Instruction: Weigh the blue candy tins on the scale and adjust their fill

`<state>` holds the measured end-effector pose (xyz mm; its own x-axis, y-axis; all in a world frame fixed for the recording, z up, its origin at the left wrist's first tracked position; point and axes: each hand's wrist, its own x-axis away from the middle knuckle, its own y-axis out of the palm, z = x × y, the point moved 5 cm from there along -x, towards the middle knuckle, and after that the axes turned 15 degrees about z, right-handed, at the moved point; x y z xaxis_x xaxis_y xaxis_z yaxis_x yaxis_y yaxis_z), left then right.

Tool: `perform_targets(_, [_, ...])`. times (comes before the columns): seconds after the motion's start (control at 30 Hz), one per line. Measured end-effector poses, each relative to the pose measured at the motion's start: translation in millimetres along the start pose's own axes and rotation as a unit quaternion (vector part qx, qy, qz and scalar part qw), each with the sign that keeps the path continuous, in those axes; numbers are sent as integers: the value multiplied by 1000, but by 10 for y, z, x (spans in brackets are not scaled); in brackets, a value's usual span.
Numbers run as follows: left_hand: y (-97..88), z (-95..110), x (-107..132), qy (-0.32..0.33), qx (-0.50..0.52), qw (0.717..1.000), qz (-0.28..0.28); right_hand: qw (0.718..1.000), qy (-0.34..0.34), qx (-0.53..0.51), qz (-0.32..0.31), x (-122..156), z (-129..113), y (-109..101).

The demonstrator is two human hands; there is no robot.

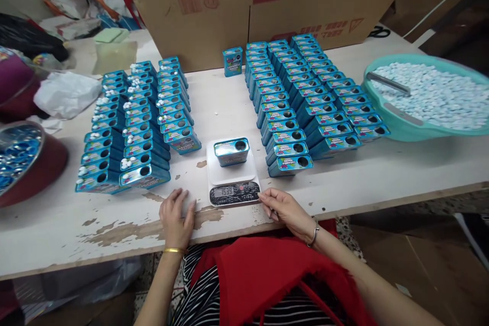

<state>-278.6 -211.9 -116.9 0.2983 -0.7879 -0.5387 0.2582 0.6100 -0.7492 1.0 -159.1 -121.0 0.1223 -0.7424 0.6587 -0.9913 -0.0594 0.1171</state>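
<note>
A small kitchen scale (234, 183) sits near the table's front edge with a lit display. One blue tin (231, 151) with a round hole in its top lies on the scale's platform. My left hand (175, 217) rests flat on the table just left of the scale, fingers spread, holding nothing. My right hand (284, 209) lies at the scale's right front corner, fingertips touching its edge, fingers loosely bent with nothing in them. Rows of the same blue tins stand left (132, 132) and right (305, 97) of the scale.
A teal basin (397, 130) of pale candies with a metal scoop (387, 83) stands at the right. A red bowl (34, 173) of shiny pieces sits at the left edge. One upright tin (232, 61) and large cardboard boxes (244, 5) stand behind.
</note>
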Motion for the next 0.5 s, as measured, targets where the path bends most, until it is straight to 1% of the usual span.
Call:
perform_targets(0.07, [-1, 65, 4, 17, 9, 1000, -10, 1000, -1, -7, 12, -37, 62, -30])
perform_targets(0.1, [10, 129, 16, 34, 17, 999, -25, 1000, -2, -11, 16, -53, 83, -40])
perform_targets(0.17, [54, 300, 69, 73, 45, 994, -70, 1000, -3, -21, 18, -76, 107, -50])
perform_targets(0.23, [97, 458, 133, 87, 78, 988, -97, 999, -3, -30, 17, -86, 113, -53])
perform_targets(0.27, [110, 512, 159, 81, 91, 988, -97, 999, -3, -33, 14, -88, 114, -53])
perform_targets(0.33, [119, 560, 190, 59, 104, 990, -74, 999, -6, -35, 11, -86, 115, -55])
perform_targets(0.4, [122, 557, 207, 48, 107, 992, -50, 999, -9, -35, 11, -85, 122, -63])
perform_targets(0.5, [122, 526, 222, 51, 111, 992, -32, 999, -7, -31, 17, -93, 145, -78])
